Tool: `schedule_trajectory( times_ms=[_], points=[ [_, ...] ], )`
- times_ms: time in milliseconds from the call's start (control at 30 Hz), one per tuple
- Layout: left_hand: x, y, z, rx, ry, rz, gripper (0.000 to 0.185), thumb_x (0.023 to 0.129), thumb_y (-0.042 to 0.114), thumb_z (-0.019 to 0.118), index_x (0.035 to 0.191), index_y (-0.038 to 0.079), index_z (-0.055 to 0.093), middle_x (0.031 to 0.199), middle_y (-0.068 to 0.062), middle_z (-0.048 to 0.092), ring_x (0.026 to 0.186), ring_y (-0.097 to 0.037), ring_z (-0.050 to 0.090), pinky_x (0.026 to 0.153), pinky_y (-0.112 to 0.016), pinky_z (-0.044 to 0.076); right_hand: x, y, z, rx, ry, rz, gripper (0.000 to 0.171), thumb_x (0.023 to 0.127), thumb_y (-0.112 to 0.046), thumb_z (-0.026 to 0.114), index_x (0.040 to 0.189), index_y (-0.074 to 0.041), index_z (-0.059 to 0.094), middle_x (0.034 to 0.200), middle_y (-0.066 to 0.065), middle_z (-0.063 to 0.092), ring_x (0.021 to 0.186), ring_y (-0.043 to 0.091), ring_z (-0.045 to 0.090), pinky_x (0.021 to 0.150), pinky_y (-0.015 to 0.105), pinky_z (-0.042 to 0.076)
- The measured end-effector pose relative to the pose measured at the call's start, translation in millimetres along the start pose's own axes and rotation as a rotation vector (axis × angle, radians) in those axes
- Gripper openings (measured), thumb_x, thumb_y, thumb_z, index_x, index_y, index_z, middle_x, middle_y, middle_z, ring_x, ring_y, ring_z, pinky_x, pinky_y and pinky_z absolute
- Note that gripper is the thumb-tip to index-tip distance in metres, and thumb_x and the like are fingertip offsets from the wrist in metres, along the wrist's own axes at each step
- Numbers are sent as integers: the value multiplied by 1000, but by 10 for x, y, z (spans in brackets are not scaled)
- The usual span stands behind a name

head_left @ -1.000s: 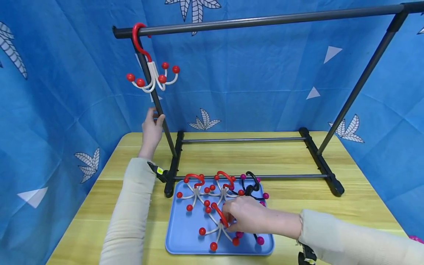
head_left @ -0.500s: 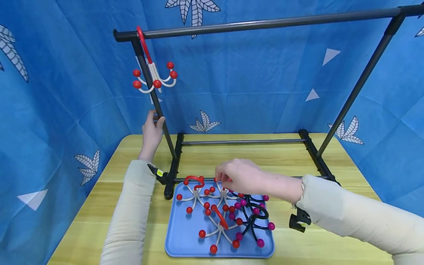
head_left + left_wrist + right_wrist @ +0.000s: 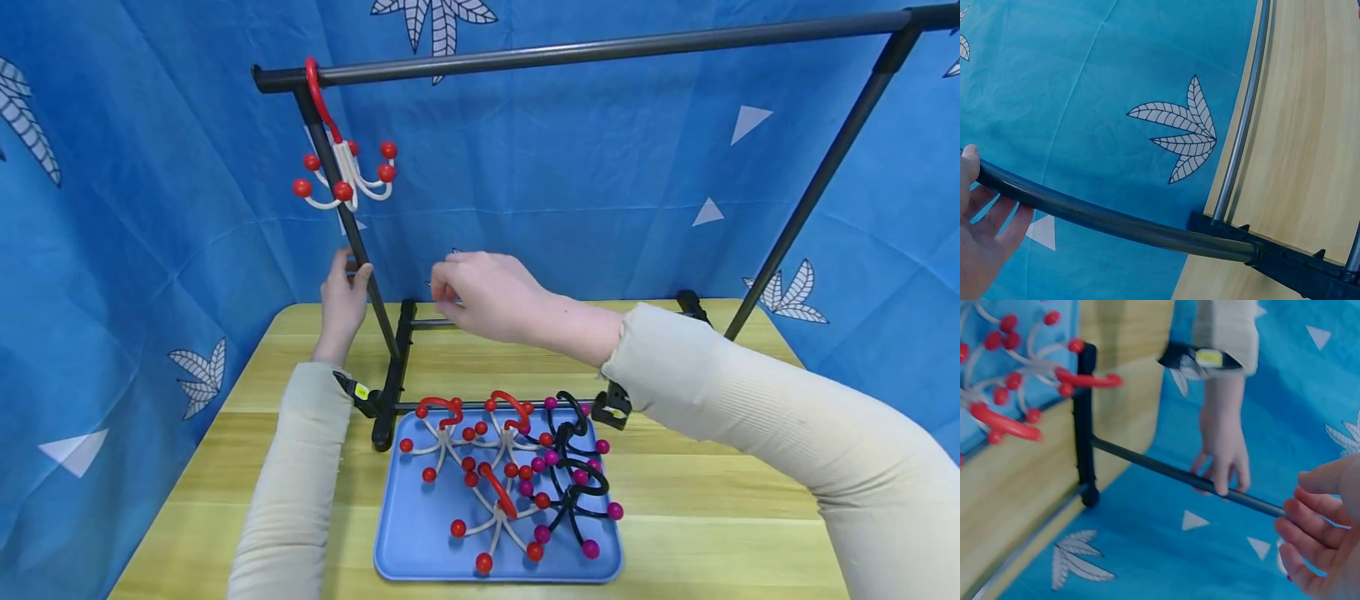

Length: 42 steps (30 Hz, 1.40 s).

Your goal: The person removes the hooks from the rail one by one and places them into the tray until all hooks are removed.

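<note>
My left hand (image 3: 345,296) holds the left upright post (image 3: 356,237) of a dark metal rack, thumb on one side and fingers on the other; the left wrist view shows the post (image 3: 1104,222) running through that grasp. A hook hanger (image 3: 344,158) with a red hook, white curved arms and red ball tips hangs at the left end of the top bar (image 3: 570,54). My right hand (image 3: 487,292) is in the air above the rack's base, right of the post. Its fingers (image 3: 1310,544) are loosely curled with nothing in them.
A blue tray (image 3: 420,550) in front of the rack bears several hangers: white ones with red hooks, such as the front hanger (image 3: 498,512), and black ones with magenta tips, such as the right hanger (image 3: 572,492). Blue cloth (image 3: 600,208) surrounds the wooden table (image 3: 750,500).
My right hand has risen from the tray, moving away and leftward over the rack's base. The hanging hanger has turned and swayed slightly. My left hand stays on the post.
</note>
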<state>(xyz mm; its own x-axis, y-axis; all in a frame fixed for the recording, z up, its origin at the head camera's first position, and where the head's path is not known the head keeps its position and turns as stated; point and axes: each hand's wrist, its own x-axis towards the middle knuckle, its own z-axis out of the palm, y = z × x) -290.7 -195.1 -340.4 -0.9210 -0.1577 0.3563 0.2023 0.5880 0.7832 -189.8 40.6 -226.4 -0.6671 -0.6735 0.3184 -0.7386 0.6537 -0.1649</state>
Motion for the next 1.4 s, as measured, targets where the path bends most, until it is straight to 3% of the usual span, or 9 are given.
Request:
schedule_trajectory(
  times_ms=[200, 400, 567, 900, 1200, 1400],
  points=[
    [6, -1, 24, 12, -7, -25, 38, 95, 35, 41, 128, 14, 39, 111, -15, 55, 95, -29, 56, 73, -41, 45, 339, -19, -128, -16, 99, 48, 14, 86, -23, 62, 93, -11, 63, 90, 2, 62, 78, 12, 57, 67, 24, 48],
    [19, -16, 34, 3, -19, -42, 45, 93, 41, 39, 129, 14, 38, 112, -15, 54, 95, -30, 56, 74, -41, 46, 618, -36, -267, 48, 122, 202, 24, 87, -28, 61, 103, -12, 60, 97, 1, 60, 83, 11, 54, 66, 21, 47],
    [29, -17, 33, -2, -27, -53, 50, 91, 46, 39, 130, 15, 38, 114, -14, 53, 96, -29, 55, 73, -41, 46, 829, -55, -395, 168, 187, 297, 29, 88, -28, 59, 112, -13, 57, 106, 1, 58, 93, 10, 53, 74, 20, 46],
    [28, 5, -4, 9, -26, -37, 47, 93, 41, 40, 131, 14, 37, 114, -14, 54, 95, -28, 56, 73, -41, 45, 1224, -148, -452, 445, 281, 305, 48, 88, -27, 59, 133, -17, 45, 133, -4, 48, 121, 3, 43, 95, 16, 36],
    [1, -70, 26, -29, 4, 58, 46, 91, 40, 41, 127, 11, 40, 107, -17, 55, 88, -31, 58, 69, -41, 47, 1523, -276, -429, 707, 335, 403, 45, 88, -25, 60, 131, -19, 46, 128, -8, 52, 113, 1, 47, 87, 14, 41],
    [-29, -78, 10, -26, 2, 67, 43, 92, 38, 42, 125, 11, 41, 108, -18, 55, 94, -34, 58, 73, -44, 47, 1608, -308, -397, 749, 323, 424, 40, 88, -22, 59, 126, -18, 47, 119, -6, 57, 100, 2, 53, 79, 13, 44]
  ],
)
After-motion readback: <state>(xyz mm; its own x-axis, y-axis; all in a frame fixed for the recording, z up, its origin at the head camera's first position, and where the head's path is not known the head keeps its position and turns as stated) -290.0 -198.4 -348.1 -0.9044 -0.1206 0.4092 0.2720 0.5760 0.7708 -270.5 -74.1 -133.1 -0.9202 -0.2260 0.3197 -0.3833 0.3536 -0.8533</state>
